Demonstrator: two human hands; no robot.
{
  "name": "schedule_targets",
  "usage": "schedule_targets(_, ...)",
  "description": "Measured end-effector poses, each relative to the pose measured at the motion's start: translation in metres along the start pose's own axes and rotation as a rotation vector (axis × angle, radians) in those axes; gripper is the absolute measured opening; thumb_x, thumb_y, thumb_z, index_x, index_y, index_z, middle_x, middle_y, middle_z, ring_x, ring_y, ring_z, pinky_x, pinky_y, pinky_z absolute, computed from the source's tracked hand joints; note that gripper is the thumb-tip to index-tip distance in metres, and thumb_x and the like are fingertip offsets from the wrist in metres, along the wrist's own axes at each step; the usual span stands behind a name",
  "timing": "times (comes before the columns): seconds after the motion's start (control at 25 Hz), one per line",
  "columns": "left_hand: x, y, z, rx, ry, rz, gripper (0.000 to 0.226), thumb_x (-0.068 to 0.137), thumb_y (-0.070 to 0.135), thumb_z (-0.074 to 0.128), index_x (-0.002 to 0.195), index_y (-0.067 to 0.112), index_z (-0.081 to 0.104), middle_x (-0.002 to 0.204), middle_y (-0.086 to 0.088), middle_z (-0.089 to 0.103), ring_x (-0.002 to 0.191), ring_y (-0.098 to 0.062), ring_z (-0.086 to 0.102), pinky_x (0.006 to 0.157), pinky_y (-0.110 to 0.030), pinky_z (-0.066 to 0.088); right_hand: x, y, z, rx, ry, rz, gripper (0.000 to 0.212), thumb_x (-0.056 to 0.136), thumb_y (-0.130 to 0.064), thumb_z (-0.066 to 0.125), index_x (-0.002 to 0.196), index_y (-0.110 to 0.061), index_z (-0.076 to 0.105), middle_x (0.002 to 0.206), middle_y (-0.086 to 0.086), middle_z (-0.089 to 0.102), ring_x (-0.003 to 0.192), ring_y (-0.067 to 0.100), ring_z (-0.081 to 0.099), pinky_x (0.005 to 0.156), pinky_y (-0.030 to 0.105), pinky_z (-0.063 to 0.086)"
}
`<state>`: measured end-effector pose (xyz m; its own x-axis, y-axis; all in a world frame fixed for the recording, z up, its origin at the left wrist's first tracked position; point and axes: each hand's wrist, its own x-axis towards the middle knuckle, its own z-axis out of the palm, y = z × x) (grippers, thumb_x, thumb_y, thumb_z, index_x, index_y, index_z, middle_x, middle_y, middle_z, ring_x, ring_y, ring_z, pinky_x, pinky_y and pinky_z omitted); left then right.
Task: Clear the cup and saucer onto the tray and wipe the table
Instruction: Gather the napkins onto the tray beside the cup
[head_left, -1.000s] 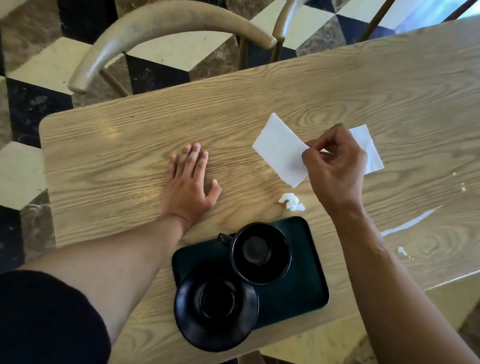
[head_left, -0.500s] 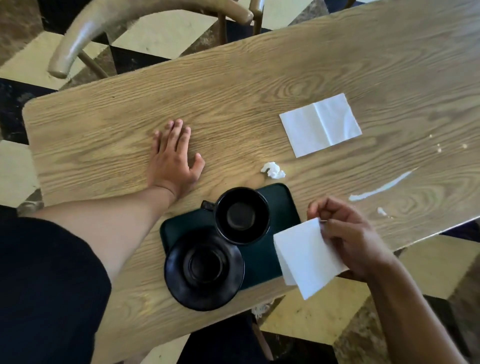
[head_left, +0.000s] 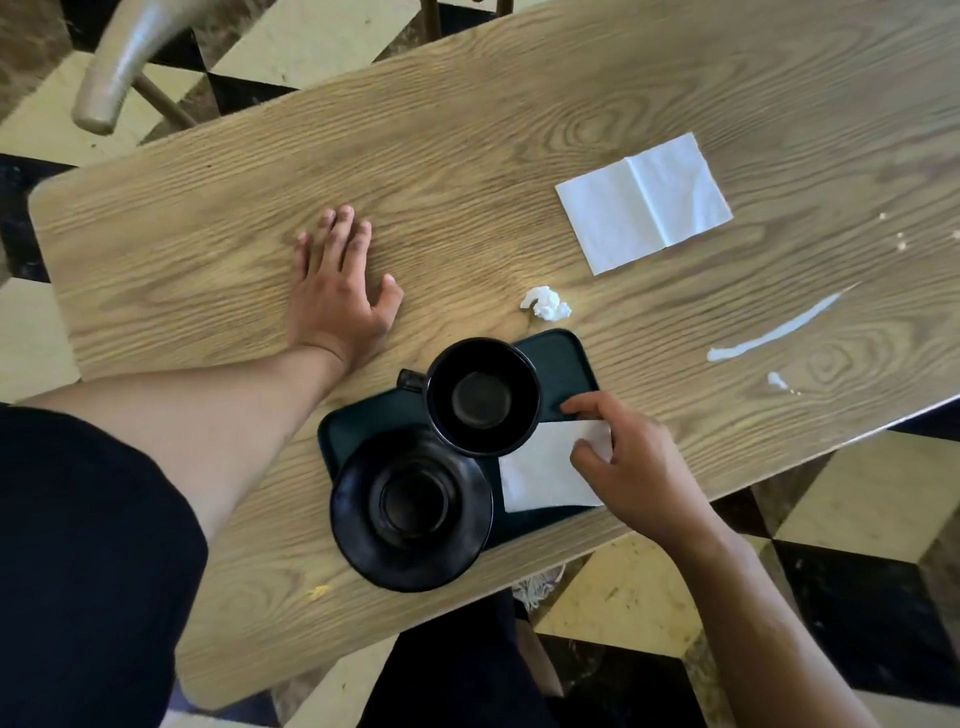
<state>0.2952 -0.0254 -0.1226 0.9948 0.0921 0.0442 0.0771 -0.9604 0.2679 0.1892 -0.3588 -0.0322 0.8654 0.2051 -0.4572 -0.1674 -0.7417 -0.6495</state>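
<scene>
A black cup (head_left: 483, 397) and a black saucer (head_left: 410, 506) sit on the dark green tray (head_left: 566, 358) near the table's front edge. My right hand (head_left: 631, 460) pinches a white napkin (head_left: 543, 475) that lies on the tray's right part, beside the cup. My left hand (head_left: 337, 299) rests flat on the wooden table (head_left: 208, 249), fingers spread, holding nothing. A second unfolded white napkin (head_left: 644, 202) lies farther back on the table. A white streak of spilled liquid (head_left: 774, 330) marks the table at the right.
A small crumpled white paper ball (head_left: 545, 304) lies just behind the tray. Crumbs (head_left: 898, 239) dot the far right. A wooden chair back (head_left: 122, 62) stands beyond the table's far left corner. Checkered floor surrounds the table.
My right hand took one napkin off the table, carried it toward me past the table edge, then set it down on the tray beside the cup. The left hand stayed flat.
</scene>
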Motion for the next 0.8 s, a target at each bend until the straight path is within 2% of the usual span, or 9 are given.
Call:
schedule_targets(0.08,0.0,-0.001,0.002,0.001,0.014,0.011,0.071,0.093,0.042,0.044,0.155,0.006,0.039,0.167,-0.016,0.03,0.158,-0.029,0.02,0.129,-0.051,0.01,-0.006,0.0,-0.002,0.008,0.071,-0.008,0.042,0.093,-0.017,0.063,0.131,-0.033,0.056,0.119,-0.021,0.061,0.1,-0.015,0.053,0.082,0.005,0.04)
schedule_targets(0.2,0.001,-0.003,0.004,0.008,0.024,0.022,0.07,0.094,0.042,0.044,0.154,0.006,0.039,0.167,-0.016,0.031,0.157,-0.03,0.02,0.129,-0.051,0.01,-0.015,0.002,0.0,-0.068,0.289,-0.071,0.041,0.091,-0.01,0.067,0.129,-0.025,0.062,0.12,-0.012,0.058,0.11,0.001,0.053,0.091,0.012,0.04)
schedule_targets(0.32,0.001,-0.003,0.005,0.016,0.026,0.022,0.07,0.094,0.043,0.044,0.154,0.007,0.039,0.167,-0.015,0.03,0.157,-0.029,0.019,0.129,-0.051,0.01,-0.021,0.001,0.014,-0.152,0.427,-0.078,0.031,0.09,-0.011,0.071,0.121,-0.015,0.069,0.111,-0.003,0.057,0.104,0.014,0.055,0.087,0.028,0.051)
schedule_targets(0.4,0.001,-0.003,0.004,0.016,0.023,0.022,0.069,0.094,0.042,0.044,0.154,0.007,0.039,0.167,-0.015,0.03,0.158,-0.028,0.018,0.129,-0.05,0.01,-0.025,-0.003,0.032,-0.188,0.386,-0.047,0.033,0.091,-0.02,0.073,0.123,-0.016,0.069,0.109,-0.001,0.056,0.096,0.016,0.058,0.076,0.032,0.056)
schedule_targets(0.52,0.001,-0.003,0.004,0.005,0.018,0.02,0.069,0.094,0.042,0.045,0.154,0.008,0.039,0.167,-0.015,0.029,0.158,-0.028,0.018,0.129,-0.05,0.009,-0.027,-0.008,0.054,-0.269,0.299,0.014,0.049,0.088,-0.036,0.075,0.133,-0.022,0.062,0.12,-0.001,0.052,0.101,0.016,0.057,0.065,0.024,0.053)
schedule_targets(0.64,0.001,-0.003,0.003,-0.006,0.014,0.014,0.07,0.094,0.042,0.044,0.155,0.007,0.039,0.168,-0.015,0.029,0.158,-0.028,0.017,0.129,-0.05,0.008,-0.026,-0.008,0.062,-0.303,0.263,-0.001,0.055,0.087,-0.038,0.075,0.137,-0.023,0.056,0.125,0.0,0.046,0.105,0.016,0.053,0.072,0.028,0.057)
schedule_targets(0.8,0.001,-0.003,0.003,-0.01,0.019,0.015,0.07,0.093,0.041,0.045,0.154,0.006,0.039,0.168,-0.015,0.029,0.158,-0.029,0.018,0.129,-0.05,0.008,-0.033,-0.002,0.062,-0.286,0.233,-0.029,0.053,0.087,-0.035,0.074,0.135,-0.026,0.055,0.125,-0.002,0.043,0.105,0.016,0.05,0.081,0.029,0.056)
